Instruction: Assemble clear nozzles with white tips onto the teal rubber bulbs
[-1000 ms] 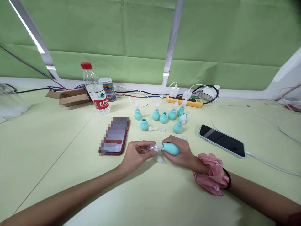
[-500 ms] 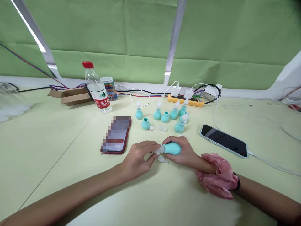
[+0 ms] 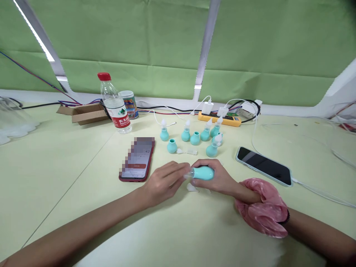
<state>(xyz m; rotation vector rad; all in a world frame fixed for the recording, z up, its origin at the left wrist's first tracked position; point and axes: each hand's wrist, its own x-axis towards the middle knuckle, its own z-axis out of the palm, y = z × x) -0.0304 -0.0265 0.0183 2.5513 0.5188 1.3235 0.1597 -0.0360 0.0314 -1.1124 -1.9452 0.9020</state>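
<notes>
My right hand is wrapped round a teal squeeze bulb, lying sideways, which looks like part of a nasal aspirator. A clear plastic tube sticks out of the bulb's left end. The fingers of my left hand are pressed together over the tube's outer end and partly hide it. Below, on the table, lies a loose whitish tip. Beyond my hands stand several teal bulbs, some with white tips, such as this aspirator. One open bulb has a clear tube piece beside it.
A phone in a red case lies on the left, another phone on a cable at right. Further back are a water bottle, a can, a cardboard box and a yellow power strip with cables.
My left fingers have shifted from pinching the clear tube to lying straighter and closer together over its end. My right hand keeps hold of the bulb, and its wrist has turned slightly.
</notes>
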